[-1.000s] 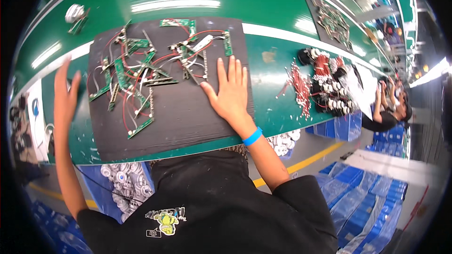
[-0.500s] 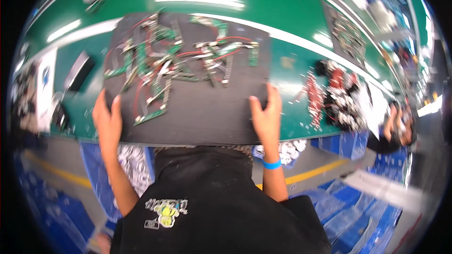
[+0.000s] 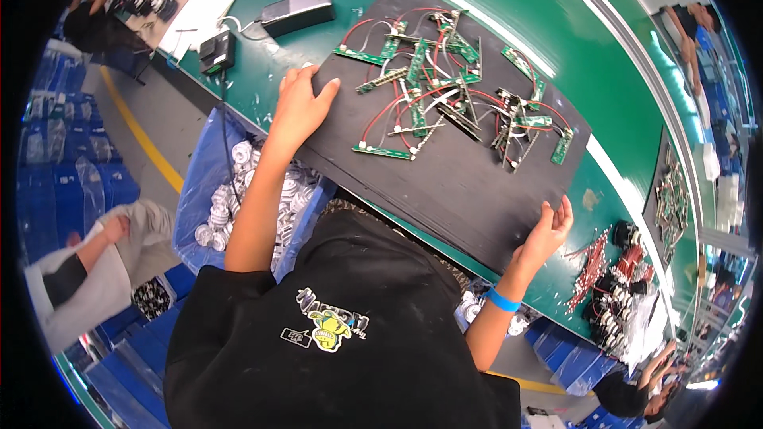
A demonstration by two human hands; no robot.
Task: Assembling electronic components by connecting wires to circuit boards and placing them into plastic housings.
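Note:
A black foam-like board (image 3: 445, 199) lies on the green table, its front edge toward me. Spread over its far half is a tangle of narrow green circuit boards (image 3: 417, 63), joined by red and white wires (image 3: 397, 99). My left hand (image 3: 302, 107) grips the board's left edge, thumb on top and fingers along the outside. At the right edge, my right hand (image 3: 547, 234) holds the side with its fingers bent; the fingertips are partly hidden. Neither hand touches the circuit boards.
A dark box-shaped device (image 3: 298, 12) and a small black cabled unit (image 3: 216, 52) stand left on the table. Red wires (image 3: 588, 270) and white-and-black parts (image 3: 616, 302) lie right. Below hangs a blue bin (image 3: 195, 206) of white round parts. Other people work nearby.
My view has turned, so the board now appears slanted and farther right. Both hands remain at its side edges. The circuit boards keep much the same arrangement.

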